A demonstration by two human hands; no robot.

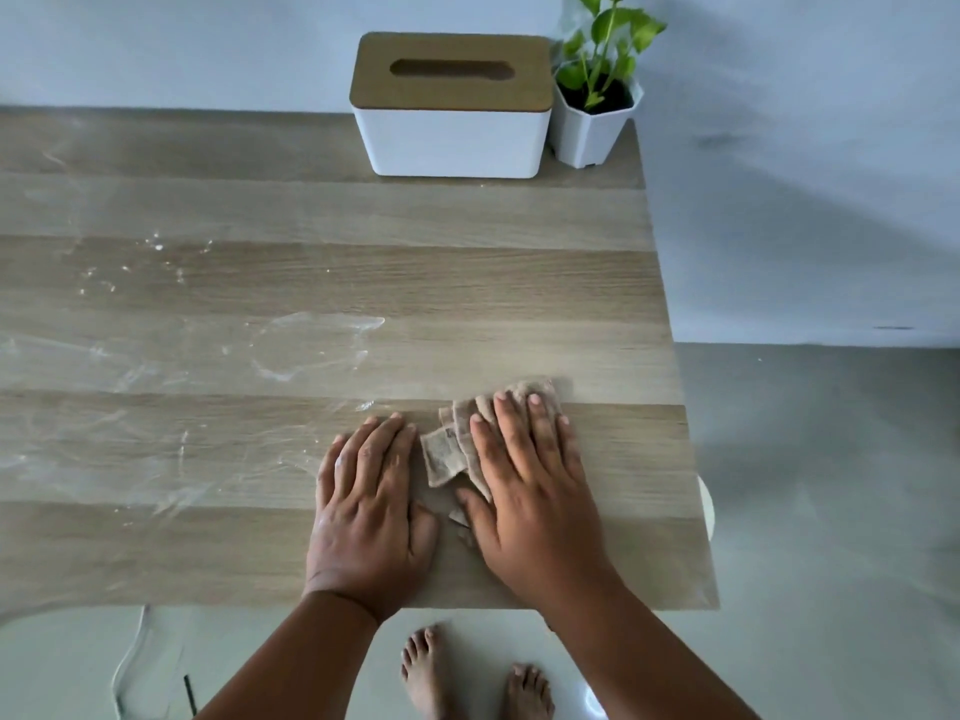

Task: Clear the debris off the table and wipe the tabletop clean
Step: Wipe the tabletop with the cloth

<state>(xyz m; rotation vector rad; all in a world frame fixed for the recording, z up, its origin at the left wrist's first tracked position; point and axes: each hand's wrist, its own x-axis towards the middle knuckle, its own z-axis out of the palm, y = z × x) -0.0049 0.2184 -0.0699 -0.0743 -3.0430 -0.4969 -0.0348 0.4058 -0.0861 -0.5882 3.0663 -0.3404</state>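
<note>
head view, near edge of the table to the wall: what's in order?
Left hand and right hand pressing the cloth → white powder smears → tissue box, potted plant.

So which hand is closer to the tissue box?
The right hand. It presses flat on the cloth, below the tissue box. The left hand lies flat on the table, slightly nearer the person and further left.
</note>
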